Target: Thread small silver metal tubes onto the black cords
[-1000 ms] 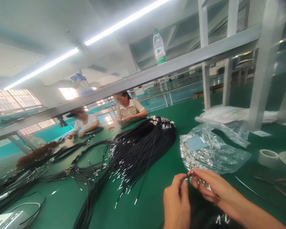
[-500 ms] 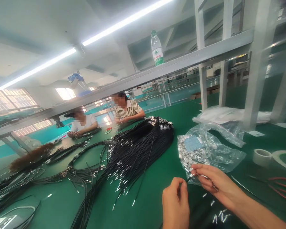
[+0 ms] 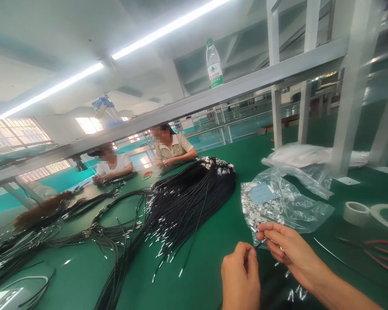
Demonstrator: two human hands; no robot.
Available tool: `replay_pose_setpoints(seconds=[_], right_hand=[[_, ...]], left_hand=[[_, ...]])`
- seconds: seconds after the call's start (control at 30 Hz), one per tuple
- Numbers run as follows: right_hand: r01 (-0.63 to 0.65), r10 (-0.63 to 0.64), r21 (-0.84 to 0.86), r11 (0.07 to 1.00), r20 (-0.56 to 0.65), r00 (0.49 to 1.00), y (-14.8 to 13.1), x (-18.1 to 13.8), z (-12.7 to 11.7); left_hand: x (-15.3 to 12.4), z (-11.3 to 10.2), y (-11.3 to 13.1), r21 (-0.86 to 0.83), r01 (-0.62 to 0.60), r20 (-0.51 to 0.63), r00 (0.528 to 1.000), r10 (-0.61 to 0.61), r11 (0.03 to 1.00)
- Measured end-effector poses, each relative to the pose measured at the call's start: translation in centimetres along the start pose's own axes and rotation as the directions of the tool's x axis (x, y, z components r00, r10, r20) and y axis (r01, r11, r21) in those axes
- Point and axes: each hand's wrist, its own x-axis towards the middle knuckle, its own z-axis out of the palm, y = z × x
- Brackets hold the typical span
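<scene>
My left hand (image 3: 241,275) is closed in a pinch on a thin black cable (image 3: 257,246), whose end points toward my right hand (image 3: 292,247). Thumb and forefinger of the right hand are pressed together at the cable's tip, on what looks like a small silvery metal terminal, mostly hidden by the fingers. More shiny bits show under its curled fingers. Just behind the hands lies a clear plastic bag (image 3: 297,211) full of small metal terminals, with a blue label (image 3: 261,193) on it. A few loose metal pieces (image 3: 300,293) lie below my right wrist.
A large bundle of black cables (image 3: 181,202) with metal tips spreads over the green table (image 3: 168,288). Tape rolls (image 3: 356,213) and red wires (image 3: 383,256) lie at right. A metal frame carries a bottle (image 3: 214,64). Two people (image 3: 173,148) sit across the table.
Both hands stay close together at the cable end, the left shifted slightly right and the right slightly left. The bag and cable bundle have not moved.
</scene>
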Motion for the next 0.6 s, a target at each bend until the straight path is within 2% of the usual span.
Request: replay_pose_setpoints(seconds=[0.17,0.4,0.6], right_hand=[[0.039,-0.042,-0.072,0.997,-0.041,0.998,0.8,-0.6,0.7],[-0.004,0.005,0.015,1.000,-0.060,0.998,0.0,-0.8,0.6],[-0.021,0.019,-0.080,0.997,-0.025,1.000,0.4,-0.6,0.7]], left_hand=[[-0.2,0.7,-0.4,0.090,-0.010,-0.030,0.999,0.012,0.996],[-0.1,0.8,-0.4,0.031,0.018,-0.053,0.998,-0.017,0.999],[0.2,1.5,-1.5,0.068,0.045,-0.116,0.993,-0.037,0.997]])
